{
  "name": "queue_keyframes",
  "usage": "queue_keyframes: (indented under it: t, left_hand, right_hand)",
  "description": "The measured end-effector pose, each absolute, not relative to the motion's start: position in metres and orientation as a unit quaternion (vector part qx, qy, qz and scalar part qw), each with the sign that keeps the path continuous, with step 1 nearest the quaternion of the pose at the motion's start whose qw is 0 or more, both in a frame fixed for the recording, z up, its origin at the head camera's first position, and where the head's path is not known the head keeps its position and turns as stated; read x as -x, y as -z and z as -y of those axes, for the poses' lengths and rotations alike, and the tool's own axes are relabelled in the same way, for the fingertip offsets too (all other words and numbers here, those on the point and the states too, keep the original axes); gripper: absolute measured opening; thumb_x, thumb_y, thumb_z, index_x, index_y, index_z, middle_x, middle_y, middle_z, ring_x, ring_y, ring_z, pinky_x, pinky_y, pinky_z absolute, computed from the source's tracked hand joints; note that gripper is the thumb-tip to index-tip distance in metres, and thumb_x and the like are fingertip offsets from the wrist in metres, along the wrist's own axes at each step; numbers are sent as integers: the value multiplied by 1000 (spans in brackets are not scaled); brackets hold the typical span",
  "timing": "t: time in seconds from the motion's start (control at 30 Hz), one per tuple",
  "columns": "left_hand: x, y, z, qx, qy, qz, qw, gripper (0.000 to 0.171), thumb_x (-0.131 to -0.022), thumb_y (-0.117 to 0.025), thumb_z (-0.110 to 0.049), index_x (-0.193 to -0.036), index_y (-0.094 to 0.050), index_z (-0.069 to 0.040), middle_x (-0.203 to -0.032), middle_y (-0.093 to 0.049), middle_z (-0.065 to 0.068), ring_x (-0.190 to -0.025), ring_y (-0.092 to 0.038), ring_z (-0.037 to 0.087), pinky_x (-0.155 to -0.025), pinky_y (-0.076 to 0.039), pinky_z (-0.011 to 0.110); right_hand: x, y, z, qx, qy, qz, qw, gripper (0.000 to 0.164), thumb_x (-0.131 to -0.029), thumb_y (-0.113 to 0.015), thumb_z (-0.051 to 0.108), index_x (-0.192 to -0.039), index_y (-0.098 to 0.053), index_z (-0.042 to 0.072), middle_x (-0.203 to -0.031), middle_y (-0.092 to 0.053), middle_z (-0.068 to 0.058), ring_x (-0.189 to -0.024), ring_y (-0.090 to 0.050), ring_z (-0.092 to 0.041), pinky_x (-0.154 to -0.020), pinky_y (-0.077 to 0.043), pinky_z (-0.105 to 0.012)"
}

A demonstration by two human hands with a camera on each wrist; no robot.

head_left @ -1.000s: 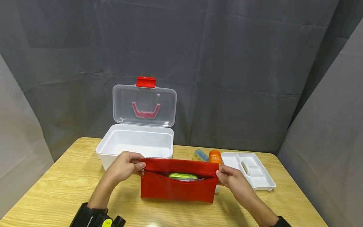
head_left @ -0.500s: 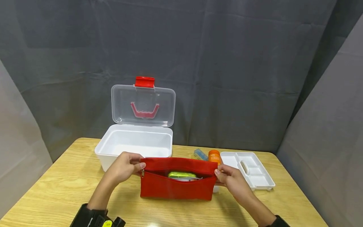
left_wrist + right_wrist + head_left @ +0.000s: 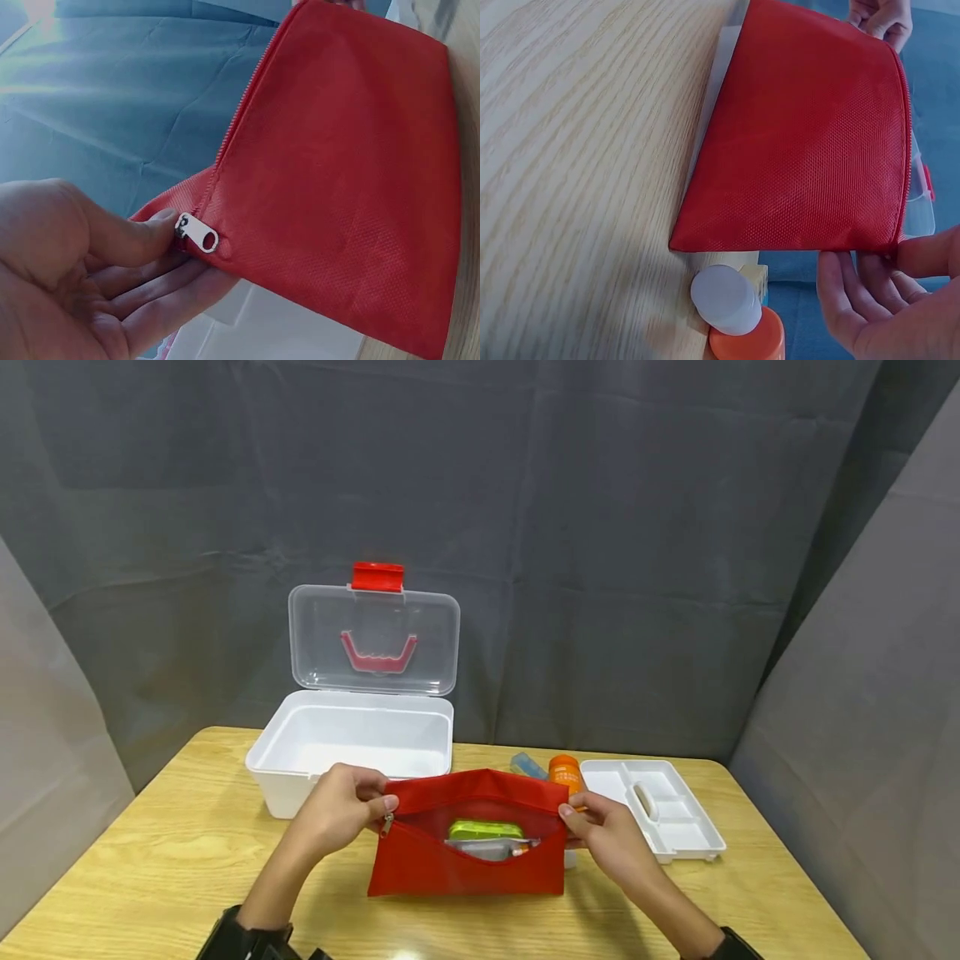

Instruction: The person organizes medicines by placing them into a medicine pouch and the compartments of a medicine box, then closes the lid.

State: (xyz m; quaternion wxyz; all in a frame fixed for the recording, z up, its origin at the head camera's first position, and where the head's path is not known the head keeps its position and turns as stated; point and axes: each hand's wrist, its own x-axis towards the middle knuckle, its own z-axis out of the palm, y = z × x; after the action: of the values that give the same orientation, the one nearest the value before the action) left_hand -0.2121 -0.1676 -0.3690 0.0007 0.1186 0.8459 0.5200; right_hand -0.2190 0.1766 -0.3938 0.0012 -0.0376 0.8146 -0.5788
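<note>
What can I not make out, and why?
- Head: lower part of the green item, behind the grey packet.
- Head: bottom of the packet, hidden by the red pouch.
- Head: print on the orange bottle, too small.
- Left wrist: some fingertips of the left hand, behind the pouch.
- Right wrist: right hand, cut off by right edge.

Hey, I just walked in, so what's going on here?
A person is holding a red zippered pouch open, the left hand gripping the end by the zipper pull and the right hand the other end. A green item shows inside. Behind the pouch stands a white box with its clear lid raised; to the right are an orange bottle and a white divided tray.
</note>
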Motion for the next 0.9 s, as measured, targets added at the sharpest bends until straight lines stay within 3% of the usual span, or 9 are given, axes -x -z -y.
queue_keyframes:
  t: [0.37, 0.5, 0.7, 0.8, 0.9]
  left_hand:
    - [214, 361, 153, -114, -498, -859, -18, 10, -91, -69, -1, -82, -70, 2, -64, -66, 5, -57, -64, 16, -57, -56, 28]
    - [215, 356, 151, -115, -489, -864, -20, 11, -91, -69, 0, -80, -70, 1, -63, -67, 5, -56, -64, 16, -56, -56, 31]
    - [215, 347, 145, -117, -492, -863, -15, 10, -90, -68, 0, -81, -71, 2, -64, -68, 5, -55, -66, 16, -57, -60, 35]
    - [215, 342, 142, -120, -496, -860, -11, 10, -90, -67, 0, -82, -71, 4, -65, -68, 6, -55, -67, 17, -57, -60, 33]
    - [214, 338, 139, -127, -491, -862, -12, 10, -91, -67, 0, -82, -71, 4, -65, -68, 6, -54, -67, 16, -55, -59, 31]
  right_hand:
    - [220, 392, -167, 56, 522, -851, -29, 17, -100, -60, 8, -109, -62, -5, -87, -73, -13, -72, -70, -18, -68, -61, -33]
    - [219, 390, -163, 87, 411, -900, -120, 19, -98, -64, 11, -115, -63, 2, -85, -71, -6, -73, -65, -14, -68, -56, -31]
    - [217, 383, -152, 182, 239, -899, -318, 37, -89, -72, 9, -122, -58, -1, -96, -68, -14, -89, -64, -31, -80, -51, -47]
    - [211, 377, -140, 223, 211, -881, -361, 39, -86, -74, 9, -121, -59, 0, -99, -68, -14, -94, -63, -32, -83, -46, -45]
    - [198, 371, -124, 259, 212, -869, -365, 35, -85, -76, 10, -117, -64, 4, -102, -69, -9, -96, -63, -26, -82, -44, -40]
